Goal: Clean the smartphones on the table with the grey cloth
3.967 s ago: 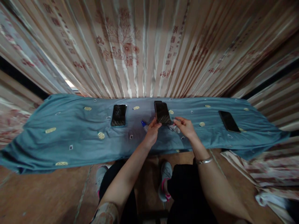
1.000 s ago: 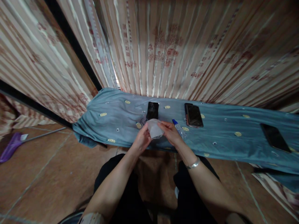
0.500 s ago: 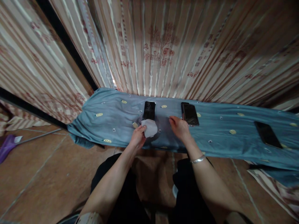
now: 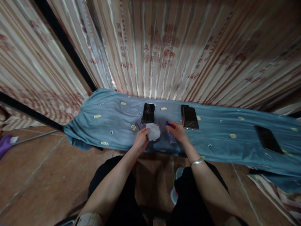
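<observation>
My left hand grips a pale grey cloth, thumb on top, above the blue fabric. Just beyond the cloth lies a black phone with marks on its screen. My right hand, wearing a silver bracelet, has its fingers closed round what looks like a small clear bottle with a blue top. Its see-through lower part shows faintly under the fingers. Right behind this hand rest two dark phones, one partly on the other; the upper phone faces up.
Blue patterned fabric covers a long narrow surface. Another black phone lies toward its right end. A striped curtain hangs behind, and a black pole slants at left. On the tiled floor is a purple broom or dustpan.
The blue-topped clear bottle now shows in my right hand, which has moved slightly left and nearer to me. My left hand and the cloth have shifted a little right.
</observation>
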Available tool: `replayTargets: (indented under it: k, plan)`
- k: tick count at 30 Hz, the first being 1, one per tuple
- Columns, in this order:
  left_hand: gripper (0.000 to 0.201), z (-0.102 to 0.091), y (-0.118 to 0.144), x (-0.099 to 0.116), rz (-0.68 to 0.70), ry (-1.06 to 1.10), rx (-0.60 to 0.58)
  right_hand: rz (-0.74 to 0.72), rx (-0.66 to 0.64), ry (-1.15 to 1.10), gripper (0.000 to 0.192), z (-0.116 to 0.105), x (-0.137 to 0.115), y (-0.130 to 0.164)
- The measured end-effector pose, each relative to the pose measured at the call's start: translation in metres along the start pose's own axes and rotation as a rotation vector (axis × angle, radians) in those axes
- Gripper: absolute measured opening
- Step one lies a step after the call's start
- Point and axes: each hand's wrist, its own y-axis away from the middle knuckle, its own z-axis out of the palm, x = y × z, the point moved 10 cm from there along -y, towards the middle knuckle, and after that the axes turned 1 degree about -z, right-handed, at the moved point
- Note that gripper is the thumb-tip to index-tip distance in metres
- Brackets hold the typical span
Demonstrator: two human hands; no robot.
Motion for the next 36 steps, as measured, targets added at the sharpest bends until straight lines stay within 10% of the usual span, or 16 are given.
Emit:
replayTargets:
  k: [5, 15, 20, 28, 36]
  plan:
    - [0.009, 0.006, -0.012, 0.0, 0.017, 0.009, 0.01, 0.237, -0.185, -0.846, 0.024, 0.038, 0.012, 0.015]
    - [0.012, 0.025, -0.025, -0.003, 0.0, 0.047, -0.038, 0.369, -0.463, -1.177, 0.03, 0.061, -0.013, 0.031]
    - [0.004, 0.038, -0.023, -0.009, -0.041, 0.035, -0.089, 0.24, -0.444, -0.926, 0.045, 0.058, -0.013, 0.032]
    - [0.007, 0.04, -0.022, -0.023, -0.091, 0.03, -0.048, -0.483, -0.088, 0.108, 0.053, 0.024, -0.042, 0.038]
    - [0.009, 0.043, -0.018, -0.03, -0.116, 0.032, -0.068, -0.482, -0.123, 0.314, 0.049, 0.035, -0.033, 0.035]
